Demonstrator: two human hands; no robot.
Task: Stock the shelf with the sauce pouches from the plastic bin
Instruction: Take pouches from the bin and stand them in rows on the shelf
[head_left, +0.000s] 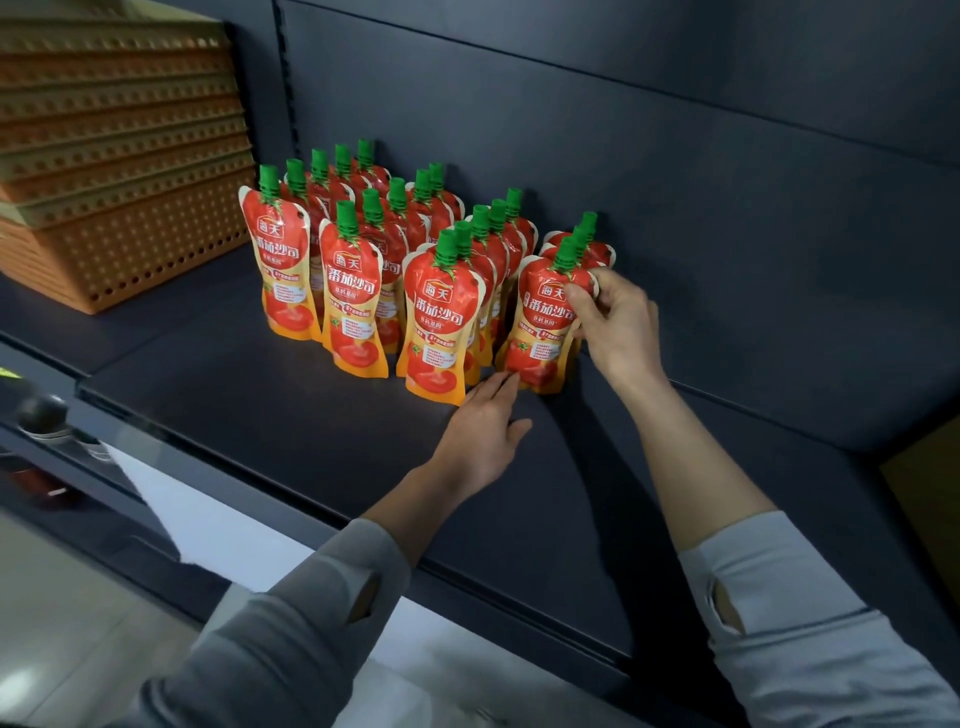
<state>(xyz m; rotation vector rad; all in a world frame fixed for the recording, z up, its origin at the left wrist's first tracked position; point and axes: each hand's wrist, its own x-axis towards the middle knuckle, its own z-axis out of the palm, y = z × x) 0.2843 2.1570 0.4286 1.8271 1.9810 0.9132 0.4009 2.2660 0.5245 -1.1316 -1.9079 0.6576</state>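
1. Now my right hand (613, 322) pinches the front red, green-capped sauce pouch (543, 327) at frame centre on the dark shelf (291, 410).
2. My left hand (483, 421), fingers apart, steadies its base.
3. Letting go crooked could topple neighbouring pouches (441, 322).

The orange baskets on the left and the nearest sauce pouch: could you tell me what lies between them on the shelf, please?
Nothing: in the head view, only bare dark shelf separates the orange baskets from the leftmost sauce pouch.

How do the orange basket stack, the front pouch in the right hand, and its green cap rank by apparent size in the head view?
1. Orange basket stack, largest
2. Front pouch held by the right hand
3. Green cap, smallest
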